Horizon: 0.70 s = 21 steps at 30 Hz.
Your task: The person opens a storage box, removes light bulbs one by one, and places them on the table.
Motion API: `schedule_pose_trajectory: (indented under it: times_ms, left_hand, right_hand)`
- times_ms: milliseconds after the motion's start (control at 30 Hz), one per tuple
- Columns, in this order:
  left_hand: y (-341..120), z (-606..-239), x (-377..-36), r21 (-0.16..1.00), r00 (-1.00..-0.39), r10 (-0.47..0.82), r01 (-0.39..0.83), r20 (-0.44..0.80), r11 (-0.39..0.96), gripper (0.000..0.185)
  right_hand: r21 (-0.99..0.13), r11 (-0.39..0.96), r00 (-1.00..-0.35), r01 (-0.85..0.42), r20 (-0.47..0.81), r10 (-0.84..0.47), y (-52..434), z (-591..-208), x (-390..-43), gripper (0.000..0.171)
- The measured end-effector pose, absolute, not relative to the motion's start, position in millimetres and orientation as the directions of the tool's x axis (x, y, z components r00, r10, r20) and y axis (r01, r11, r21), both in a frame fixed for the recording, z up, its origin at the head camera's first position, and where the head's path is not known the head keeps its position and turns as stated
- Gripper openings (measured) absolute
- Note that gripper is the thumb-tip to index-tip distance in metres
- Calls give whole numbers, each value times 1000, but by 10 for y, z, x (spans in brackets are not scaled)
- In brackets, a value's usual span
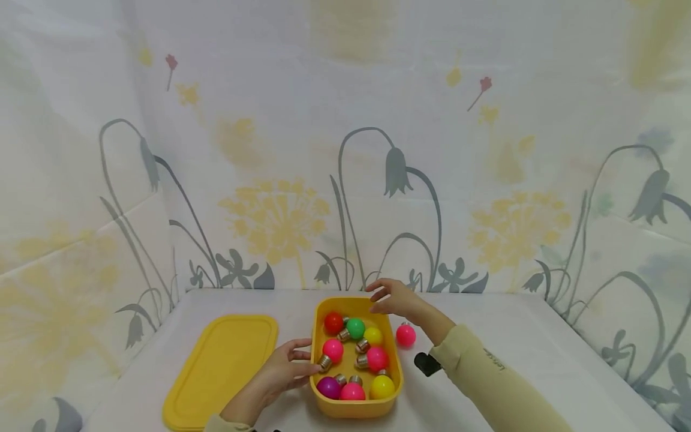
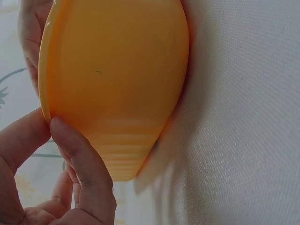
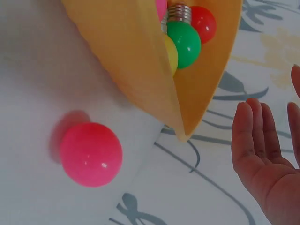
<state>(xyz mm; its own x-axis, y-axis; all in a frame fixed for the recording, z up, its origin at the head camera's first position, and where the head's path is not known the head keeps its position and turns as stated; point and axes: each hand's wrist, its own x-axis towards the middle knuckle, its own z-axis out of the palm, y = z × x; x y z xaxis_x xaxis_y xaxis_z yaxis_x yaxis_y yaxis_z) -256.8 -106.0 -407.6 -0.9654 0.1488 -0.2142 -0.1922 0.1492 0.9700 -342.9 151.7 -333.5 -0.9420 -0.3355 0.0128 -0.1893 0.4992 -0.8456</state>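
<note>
A yellow plastic box (image 1: 318, 336) stands on the white table and holds several coloured bulbs, among them a red one (image 1: 333, 323), a green one (image 1: 355, 328) and a pink one (image 1: 332, 350). My left hand (image 1: 288, 369) pinches the box's left rim (image 2: 47, 115) between thumb and fingers. My right hand (image 1: 391, 298) hovers over the box's far right corner with straight, spread fingers (image 3: 255, 136) and holds nothing. A loose pink bulb (image 1: 405, 335) lies on the table just right of the box (image 3: 140, 70), seen close in the right wrist view (image 3: 90, 153).
The box's yellow lid (image 1: 221, 369) lies flat to the left of the box. A flower-printed cloth backdrop (image 1: 345, 150) closes in the table at the back and on both sides.
</note>
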Motion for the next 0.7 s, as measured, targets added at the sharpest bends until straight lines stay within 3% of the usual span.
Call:
schedule_pose_trajectory:
  times_ms: [700]
  left_hand:
    - [-1058,-4079,-2568,975,-965,169,-179,-199,130,64]
  right_hand:
    - [-861,471,-909,-192,-24,-415,1026,-3532,-3446,36]
